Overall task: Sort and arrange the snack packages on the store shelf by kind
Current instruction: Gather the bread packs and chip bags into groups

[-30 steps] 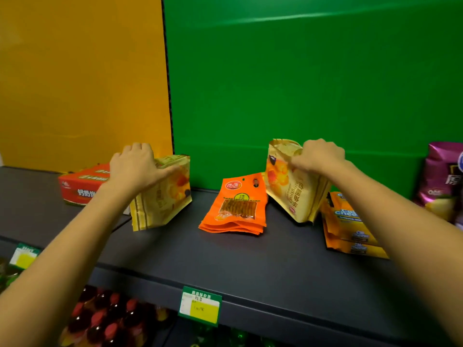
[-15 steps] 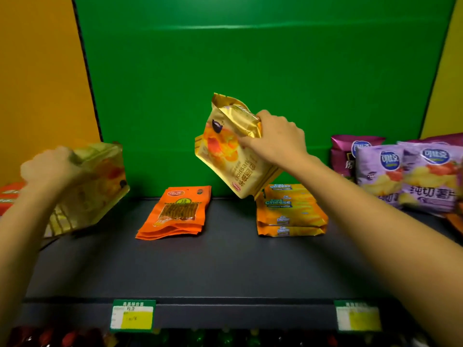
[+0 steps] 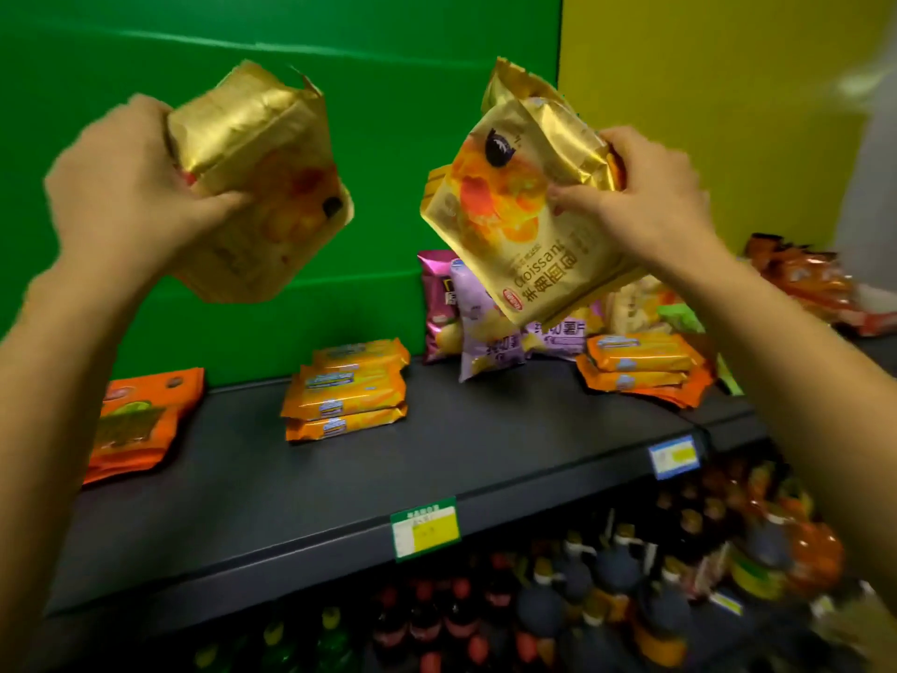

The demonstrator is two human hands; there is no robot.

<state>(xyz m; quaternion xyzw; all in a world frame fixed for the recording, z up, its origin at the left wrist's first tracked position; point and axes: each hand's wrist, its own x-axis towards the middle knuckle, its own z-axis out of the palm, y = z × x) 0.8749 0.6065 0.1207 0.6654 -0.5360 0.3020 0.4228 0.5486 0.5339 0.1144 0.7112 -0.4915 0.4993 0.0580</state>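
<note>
Dark and flat, the shelf [image 3: 437,483] runs across the view, with two price tags [image 3: 425,528] on its front edge and blurry bottles [image 3: 573,595] below it. Up close, two hands are lifted above the shelf. The left hand [image 3: 126,196] is wrapped tight around a shiny gold croissant bag [image 3: 262,187], which is tipped and blurry. The right hand [image 3: 645,206] pinches the top of a small bunch of the same gold bags [image 3: 524,206]; they have a picture of orange bread and dark writing, and I cannot tell how many are in the bunch. Half a second ago the left bag was low, near the shelf; now it is up high, next to the right bunch but not touching it. The view has also turned to the right. On the shelf, at the left, lies a pile of flat orange packs [image 3: 141,420]. Near the middle sits a stack of three orange cheese cracker packs [image 3: 347,386]. Farther right is another stack of them [image 3: 640,361]. Behind stand purple chip bags [image 3: 485,323], at least three. Far right lie orange-red bags [image 3: 801,279], too blurry to count. Behind everything is a green wall [image 3: 291,41] and a yellow wall [image 3: 704,89].
</note>
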